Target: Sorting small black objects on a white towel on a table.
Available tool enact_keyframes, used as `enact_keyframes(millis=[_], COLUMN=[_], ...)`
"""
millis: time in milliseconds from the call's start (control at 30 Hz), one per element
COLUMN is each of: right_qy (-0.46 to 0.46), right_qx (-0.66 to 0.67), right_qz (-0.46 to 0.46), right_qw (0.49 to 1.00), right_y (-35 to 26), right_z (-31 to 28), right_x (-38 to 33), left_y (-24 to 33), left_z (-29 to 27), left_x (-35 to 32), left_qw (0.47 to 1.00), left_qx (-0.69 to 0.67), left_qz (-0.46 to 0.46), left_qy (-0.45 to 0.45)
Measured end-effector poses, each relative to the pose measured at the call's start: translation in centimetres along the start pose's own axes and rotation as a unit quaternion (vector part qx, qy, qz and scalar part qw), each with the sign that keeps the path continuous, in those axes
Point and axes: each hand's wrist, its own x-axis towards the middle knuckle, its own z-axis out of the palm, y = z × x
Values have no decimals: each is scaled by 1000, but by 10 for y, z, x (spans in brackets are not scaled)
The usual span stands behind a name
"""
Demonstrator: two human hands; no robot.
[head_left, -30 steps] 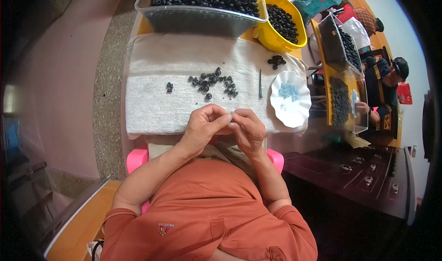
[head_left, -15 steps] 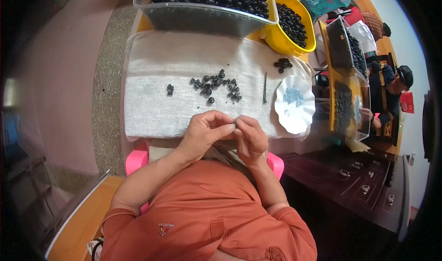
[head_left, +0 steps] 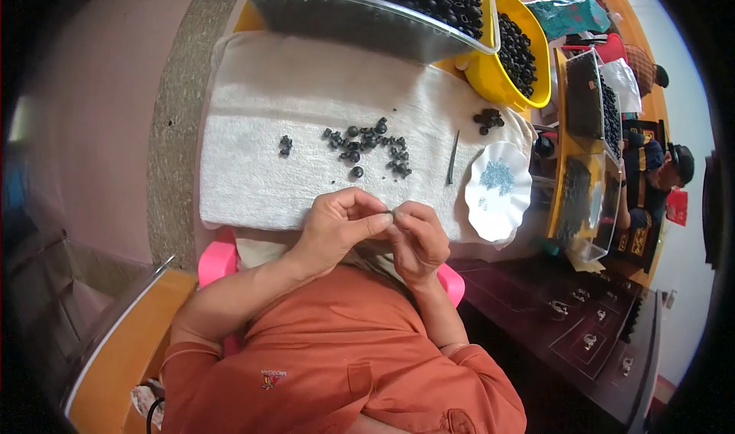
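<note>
Now | left hand (head_left: pixel 341 223) and right hand (head_left: pixel 417 239) | grips pinched together on small dark bead (head_left: pixel 393 213) between fingertips

A workshop corner in soft daylight — pale walls, crowded benches.

A plain pinkish wall (head_left: pixel 99 89) fills the left side, edged by a speckled grey stone strip (head_left: pixel 172 128) beside the worktable. At lower left stands an orange-topped counter (head_left: pixel 115 342) with a metal rim. A pink plastic chair (head_left: pixel 218 258) shows under the seated person. To the right, a dark wooden desk (head_left: pixel 582 334) with small metal drawer pulls runs toward another person (head_left: pixel 651 174) seated at a cluttered orange bench (head_left: pixel 556 166) — a pale bluish wall (head_left: pixel 681 74) behind them.
</note>
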Motion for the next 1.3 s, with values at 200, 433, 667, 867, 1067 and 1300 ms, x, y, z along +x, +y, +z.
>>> enact_keyframes(millis=[200,433,667,867,1067,1300], right_qy=[-87,-88,-86,-76,-61,-59], right_qx=[22,24,-22,-29,9,-46], right_qz=[7,19,3,-27,-49,-87], right_qw=[996,996,996,996,997,993], right_y=[2,-1,-8,-10,-6,-5], right_z=[-6,-4,-6,-6,-7,-14], right_x=[15,18,21,17,15,13], left_y=[4,9,10,8,7,0], left_z=[-4,-4,-4,-4,0,-2], left_x=[2,2,2,0,-2,-3], left_qw=[996,989,993,998,999,997], left_qx=[85,145,114,49,40,67], left_qz=[3,13,6,-13,-8,36], left_qy=[-1,-25,-31,-25,-27,-31])
